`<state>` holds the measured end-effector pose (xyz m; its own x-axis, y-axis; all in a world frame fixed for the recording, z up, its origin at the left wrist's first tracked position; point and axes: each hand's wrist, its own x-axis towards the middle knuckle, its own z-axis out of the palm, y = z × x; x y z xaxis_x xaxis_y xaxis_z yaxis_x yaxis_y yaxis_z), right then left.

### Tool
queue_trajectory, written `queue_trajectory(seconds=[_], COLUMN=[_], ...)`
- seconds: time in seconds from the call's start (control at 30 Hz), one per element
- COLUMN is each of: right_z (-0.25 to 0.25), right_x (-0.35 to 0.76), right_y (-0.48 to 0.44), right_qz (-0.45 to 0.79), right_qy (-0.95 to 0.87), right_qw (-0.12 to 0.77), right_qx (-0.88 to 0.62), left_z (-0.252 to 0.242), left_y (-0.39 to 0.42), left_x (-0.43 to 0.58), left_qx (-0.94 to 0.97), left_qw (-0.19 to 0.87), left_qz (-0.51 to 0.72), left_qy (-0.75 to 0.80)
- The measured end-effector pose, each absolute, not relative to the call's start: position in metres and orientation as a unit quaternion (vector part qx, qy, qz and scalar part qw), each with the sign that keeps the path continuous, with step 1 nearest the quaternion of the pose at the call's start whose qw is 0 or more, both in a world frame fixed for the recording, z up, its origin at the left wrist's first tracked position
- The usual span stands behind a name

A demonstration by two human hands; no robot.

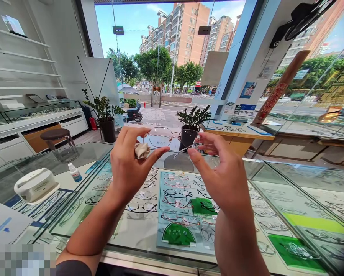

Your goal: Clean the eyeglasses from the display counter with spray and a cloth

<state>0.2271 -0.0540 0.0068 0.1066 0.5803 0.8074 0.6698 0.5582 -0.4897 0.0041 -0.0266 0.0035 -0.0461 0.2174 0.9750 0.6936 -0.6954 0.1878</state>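
Note:
A thin-rimmed pair of eyeglasses (159, 137) is held up above a glass display counter, its lenses facing me. My left hand (131, 157) grips the left end of the frame between fingers and thumb, and a crumpled pale cloth (142, 150) is tucked in its palm. At the other end, my right hand (222, 165) pinches the frame's right side near the hinge. One temple arm slants down beside the right thumb. Part of the frame's right side is hidden by my fingers.
Rows of eyeglasses (177, 193) lie inside the glass counter (131, 242) below. To the left stand a white rounded device (36, 184) and a small spray bottle (74, 173). Beyond are a brown stool (55, 134), potted plants (106, 128) and a glass door.

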Motion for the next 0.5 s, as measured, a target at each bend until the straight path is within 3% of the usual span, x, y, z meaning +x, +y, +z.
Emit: queue_trajectory(seconds=[0.2,0.5], right_z=[0.007,0.010], right_x=[0.225,0.214], right_y=[-0.056,-0.058], right_qz=[-0.061,-0.151], right_qy=[-0.658,-0.638], right_qw=[0.601,0.632], right_qx=[-0.450,-0.413], left_z=[0.005,0.001], left_y=[-0.027,-0.014], left_x=[0.002,0.000], left_qx=[-0.662,-0.678], left_qw=[0.169,0.035], left_qz=[-0.641,-0.637], left_qy=[-0.350,-0.364])
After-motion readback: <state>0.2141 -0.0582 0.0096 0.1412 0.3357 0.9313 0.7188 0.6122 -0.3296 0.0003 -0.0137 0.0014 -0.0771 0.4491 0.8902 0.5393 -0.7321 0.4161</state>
